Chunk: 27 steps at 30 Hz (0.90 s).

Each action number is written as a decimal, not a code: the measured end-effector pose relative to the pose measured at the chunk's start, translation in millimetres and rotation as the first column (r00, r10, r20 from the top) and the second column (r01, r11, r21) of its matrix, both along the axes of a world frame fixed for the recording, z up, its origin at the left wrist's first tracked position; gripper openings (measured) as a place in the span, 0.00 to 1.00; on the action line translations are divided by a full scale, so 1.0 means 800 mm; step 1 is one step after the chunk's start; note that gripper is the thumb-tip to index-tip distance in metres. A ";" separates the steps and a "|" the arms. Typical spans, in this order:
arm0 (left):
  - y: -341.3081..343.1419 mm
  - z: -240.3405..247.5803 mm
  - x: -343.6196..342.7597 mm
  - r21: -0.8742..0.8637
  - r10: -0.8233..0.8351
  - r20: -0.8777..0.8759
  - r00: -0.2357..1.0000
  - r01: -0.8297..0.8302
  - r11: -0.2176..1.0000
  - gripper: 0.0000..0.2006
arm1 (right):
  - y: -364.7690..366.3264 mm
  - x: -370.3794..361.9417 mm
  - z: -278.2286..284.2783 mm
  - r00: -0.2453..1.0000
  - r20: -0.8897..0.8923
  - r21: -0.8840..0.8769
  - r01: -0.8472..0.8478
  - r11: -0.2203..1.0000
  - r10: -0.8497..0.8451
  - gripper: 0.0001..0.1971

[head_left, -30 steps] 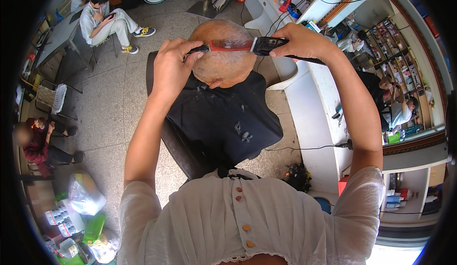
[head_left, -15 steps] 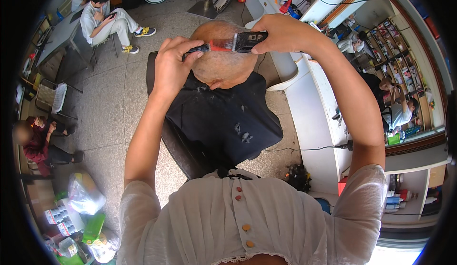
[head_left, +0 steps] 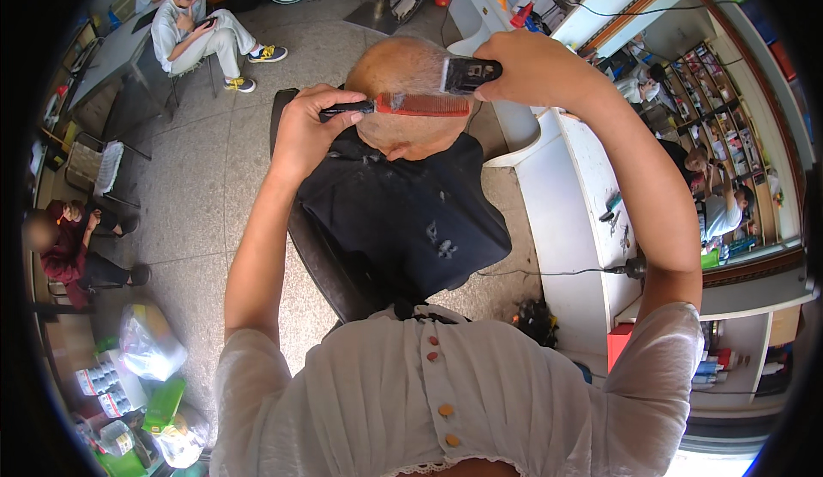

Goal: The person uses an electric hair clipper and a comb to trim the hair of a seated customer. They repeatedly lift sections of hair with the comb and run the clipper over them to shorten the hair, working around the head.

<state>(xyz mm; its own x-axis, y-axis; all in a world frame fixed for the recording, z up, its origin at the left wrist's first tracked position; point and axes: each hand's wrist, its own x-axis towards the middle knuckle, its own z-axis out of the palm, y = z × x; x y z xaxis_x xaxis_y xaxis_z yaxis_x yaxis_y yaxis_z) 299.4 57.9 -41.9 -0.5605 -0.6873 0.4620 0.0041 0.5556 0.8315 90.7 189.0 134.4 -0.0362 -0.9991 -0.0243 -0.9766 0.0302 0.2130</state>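
Observation:
A seated person's head (head_left: 403,66) with very short grey hair is before me, above a black cape (head_left: 403,211) dotted with clumps of cut hair. My left hand (head_left: 317,130) is closed on the black handle of a red comb (head_left: 424,105), whose toothed part lies across the head. Held in my right hand (head_left: 536,70) is a black hair clipper (head_left: 471,75), its blade end at the right side of the head, just above the comb and apart from it. The fingers under the clipper are partly hidden.
A white counter (head_left: 566,211) and a framed mirror (head_left: 686,31) stand at the right. A power cord (head_left: 549,270) runs to the counter. People sit at the left, one on a chair (head_left: 103,168). Plastic bags (head_left: 150,344) lie at the lower left.
My right hand has drawn the clipper away from the comb, rightward. The comb has shifted lower on the head, and its red teeth now show in full.

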 end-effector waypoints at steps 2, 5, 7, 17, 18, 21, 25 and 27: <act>0.000 0.002 -0.001 -0.053 0.054 -0.005 0.999 -0.054 0.997 0.13 | 0.003 -0.005 0.007 0.989 0.107 0.109 0.094 0.990 -0.106 0.19; 0.002 0.005 -0.006 -0.136 0.129 -0.024 0.991 -0.131 0.982 0.13 | -0.003 -0.009 0.010 0.985 0.096 0.173 0.124 0.977 -0.142 0.18; 0.004 0.006 -0.008 -0.179 0.167 -0.044 0.985 -0.172 0.969 0.14 | -0.006 -0.007 0.010 0.987 0.073 0.193 0.128 0.973 -0.144 0.18; 0.005 0.007 -0.009 -0.287 0.219 -0.084 0.972 -0.234 0.929 0.14 | -0.037 0.044 -0.004 0.999 0.041 0.156 0.013 0.988 -0.019 0.22; 0.005 0.007 -0.009 -0.314 0.224 -0.092 0.970 -0.242 0.918 0.13 | -0.039 0.044 -0.006 0.999 0.051 0.160 0.005 0.987 -0.014 0.23; 0.001 0.002 -0.005 -0.146 0.279 -0.223 0.934 -0.315 0.938 0.10 | -0.026 0.012 -0.020 0.955 0.184 -0.166 -0.204 0.965 0.234 0.23; 0.018 0.013 0.002 0.063 0.253 0.022 0.967 -0.254 0.965 0.09 | 0.009 -0.031 -0.014 0.932 0.339 -0.302 -0.020 0.953 0.127 0.18; 0.033 0.018 0.001 0.005 0.186 0.121 0.975 -0.188 0.982 0.09 | 0.029 -0.049 -0.016 0.843 0.537 -0.201 0.119 0.972 0.008 0.17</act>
<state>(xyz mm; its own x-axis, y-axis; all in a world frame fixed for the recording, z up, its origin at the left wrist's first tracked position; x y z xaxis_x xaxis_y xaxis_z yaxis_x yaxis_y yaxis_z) 300.5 84.1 -27.5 -0.4717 -0.7922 0.3873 -0.1988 0.5234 0.8286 51.5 212.5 121.5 -0.1363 -0.9774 0.1614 -0.9316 0.0710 -0.3565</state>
